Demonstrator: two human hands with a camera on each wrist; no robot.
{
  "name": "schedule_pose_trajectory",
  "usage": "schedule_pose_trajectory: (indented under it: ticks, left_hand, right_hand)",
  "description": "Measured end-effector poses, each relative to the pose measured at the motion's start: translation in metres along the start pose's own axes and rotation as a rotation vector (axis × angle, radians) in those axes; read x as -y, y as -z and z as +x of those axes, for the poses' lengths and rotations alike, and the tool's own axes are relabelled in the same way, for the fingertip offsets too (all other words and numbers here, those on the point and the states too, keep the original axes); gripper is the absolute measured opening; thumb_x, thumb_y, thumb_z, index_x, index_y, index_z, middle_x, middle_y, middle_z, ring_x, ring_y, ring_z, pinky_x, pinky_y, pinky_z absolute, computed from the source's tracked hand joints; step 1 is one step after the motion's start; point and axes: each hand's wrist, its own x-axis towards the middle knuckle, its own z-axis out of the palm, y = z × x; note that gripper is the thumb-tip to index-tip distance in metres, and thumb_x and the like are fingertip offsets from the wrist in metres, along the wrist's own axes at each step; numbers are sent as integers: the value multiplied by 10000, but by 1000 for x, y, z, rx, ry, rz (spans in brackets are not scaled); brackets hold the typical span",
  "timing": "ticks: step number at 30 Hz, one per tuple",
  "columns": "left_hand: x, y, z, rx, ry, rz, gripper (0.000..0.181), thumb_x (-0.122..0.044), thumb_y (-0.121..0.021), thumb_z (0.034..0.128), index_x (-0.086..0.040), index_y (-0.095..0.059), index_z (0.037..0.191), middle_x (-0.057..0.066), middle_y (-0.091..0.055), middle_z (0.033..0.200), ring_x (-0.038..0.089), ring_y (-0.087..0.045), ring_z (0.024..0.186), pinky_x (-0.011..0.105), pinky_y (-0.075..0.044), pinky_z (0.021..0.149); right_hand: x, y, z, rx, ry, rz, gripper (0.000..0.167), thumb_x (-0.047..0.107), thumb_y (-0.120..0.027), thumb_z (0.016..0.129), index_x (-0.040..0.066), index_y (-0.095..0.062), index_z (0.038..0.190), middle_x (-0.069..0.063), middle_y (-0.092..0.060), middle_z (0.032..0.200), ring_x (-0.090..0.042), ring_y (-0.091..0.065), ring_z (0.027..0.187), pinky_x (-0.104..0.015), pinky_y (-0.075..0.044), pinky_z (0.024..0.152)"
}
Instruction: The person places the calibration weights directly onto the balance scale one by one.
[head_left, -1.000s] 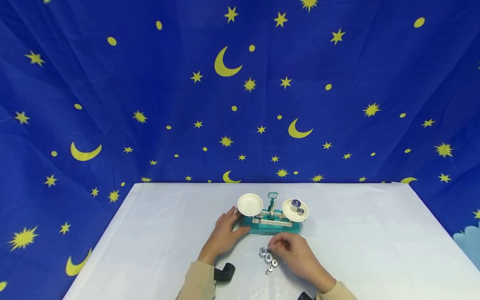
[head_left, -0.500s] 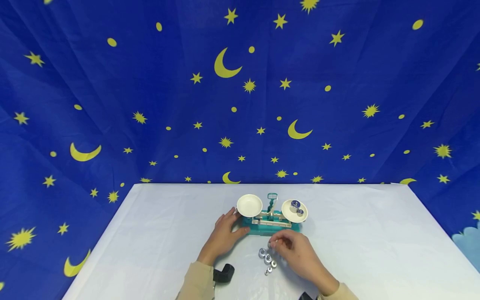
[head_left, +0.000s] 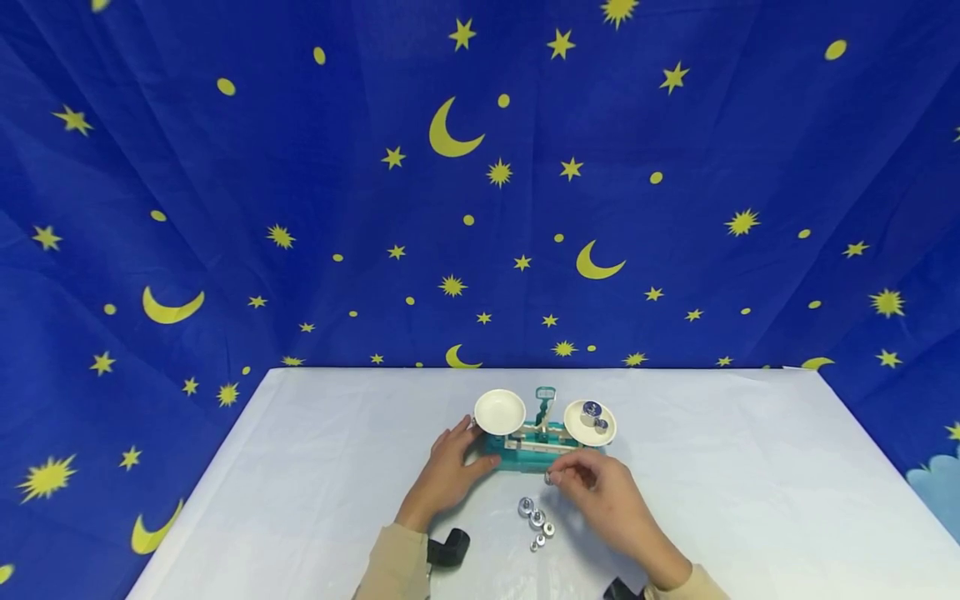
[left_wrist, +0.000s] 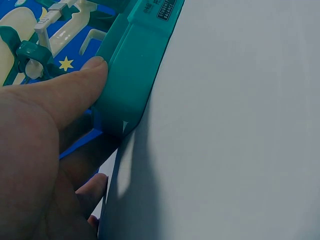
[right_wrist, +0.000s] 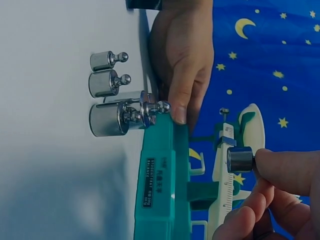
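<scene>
The right hand (head_left: 603,504) is pinching a little metal weight (right_wrist: 240,160), right around six o'clock of the balance scale (head_left: 525,459). The left hand (head_left: 448,471) grips the scale's base (right_wrist: 157,145) at its nine o'clock end. From the held weight, the right pan (head_left: 576,431), with two weights (head_left: 592,412) sitting in it, is about one o'clock, base and beam (right_wrist: 226,190) in between; the left pan (head_left: 500,412) is at eleven. Five loose weights (head_left: 537,519) bunch up near six on the white table (head_left: 300,500), and a starry blue curtain (head_left: 360,208) hangs at twelve.
</scene>
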Motion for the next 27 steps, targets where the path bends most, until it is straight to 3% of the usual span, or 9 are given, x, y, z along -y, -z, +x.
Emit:
schedule_pose_trajectory:
  ticks: [10, 27]
  left_hand:
    - [0, 0, 0, 4, 16, 5, 616, -347, -692, 945, -14, -528, 1438, 199, -458, 1517, 371, -283, 1484, 559, -102, 1235]
    - [0, -1, 1, 0, 18, 1, 617, -355, -695, 943, -1, -538, 1423, 219, -456, 1513, 393, -291, 1475, 573, -108, 1230]
  right_hand:
    - [3, 2, 1, -35, -36, 11, 89, 97, -755, 890, 181, -729, 902, 71, -619, 780, -106, -560, 736, -219, -507, 662]
    - [12, 13, -2, -114, 28, 5, 124, 38, -757, 869, 156, -730, 898, 57, -611, 772, -101, -562, 716, -222, -514, 637]
